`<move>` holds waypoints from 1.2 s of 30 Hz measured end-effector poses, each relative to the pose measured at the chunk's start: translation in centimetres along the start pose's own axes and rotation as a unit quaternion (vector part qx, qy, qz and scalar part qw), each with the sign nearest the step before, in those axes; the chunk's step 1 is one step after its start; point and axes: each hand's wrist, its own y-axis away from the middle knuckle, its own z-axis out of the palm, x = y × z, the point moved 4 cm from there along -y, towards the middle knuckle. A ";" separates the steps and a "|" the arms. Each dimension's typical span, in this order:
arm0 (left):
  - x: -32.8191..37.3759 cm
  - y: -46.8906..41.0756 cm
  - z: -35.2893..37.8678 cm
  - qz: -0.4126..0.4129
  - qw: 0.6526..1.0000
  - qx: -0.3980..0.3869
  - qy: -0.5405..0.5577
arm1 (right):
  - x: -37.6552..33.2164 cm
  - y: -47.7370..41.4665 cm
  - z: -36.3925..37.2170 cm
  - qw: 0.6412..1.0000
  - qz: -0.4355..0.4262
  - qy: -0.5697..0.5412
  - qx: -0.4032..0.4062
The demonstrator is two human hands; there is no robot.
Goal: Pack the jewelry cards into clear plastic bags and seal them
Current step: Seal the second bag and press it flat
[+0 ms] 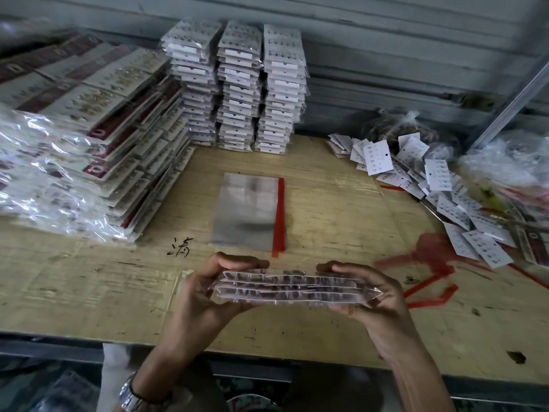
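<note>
Both hands hold a bagged bundle of jewelry cards (286,288) edge-on above the near part of the table (89,292), just inside its near edge. The left hand (205,292) is wrapped round the bundle's left end and the right hand (377,295) round its right end, fingers clamped over top and underside. A wristwatch (130,394) sits on the left wrist.

Just beyond the bundle lies a flat pile of clear plastic bags (243,212) with a red strip along its right edge; bare wood surrounds it on all sides. That open middle is hemmed in: a slumped heap of bagged cards (74,138) on the left, three tall stacks of packed cards (237,84) at the far edge, and loose cards (445,188) scattered on the right. Peeled red strips (430,288) lie near the right hand.

The tabletop is worn, scratched board (with a red paint stain (430,251) and a handwritten mark (179,246)). Behind it runs a grey ribbed wall (386,55).
</note>
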 end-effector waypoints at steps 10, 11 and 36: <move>0.1 0.1 0.0 0.013 1.000 0.004 -0.018 | 0.4 0.0 -0.2 1.000 -0.013 0.006 -0.002; 0.0 0.1 0.0 0.008 0.999 0.005 -0.031 | 0.5 0.0 -0.2 1.000 -0.004 0.000 0.001; -2.0 0.0 1.3 -0.232 0.969 -0.046 0.071 | 3.1 -0.3 0.4 0.983 0.185 -0.005 -0.015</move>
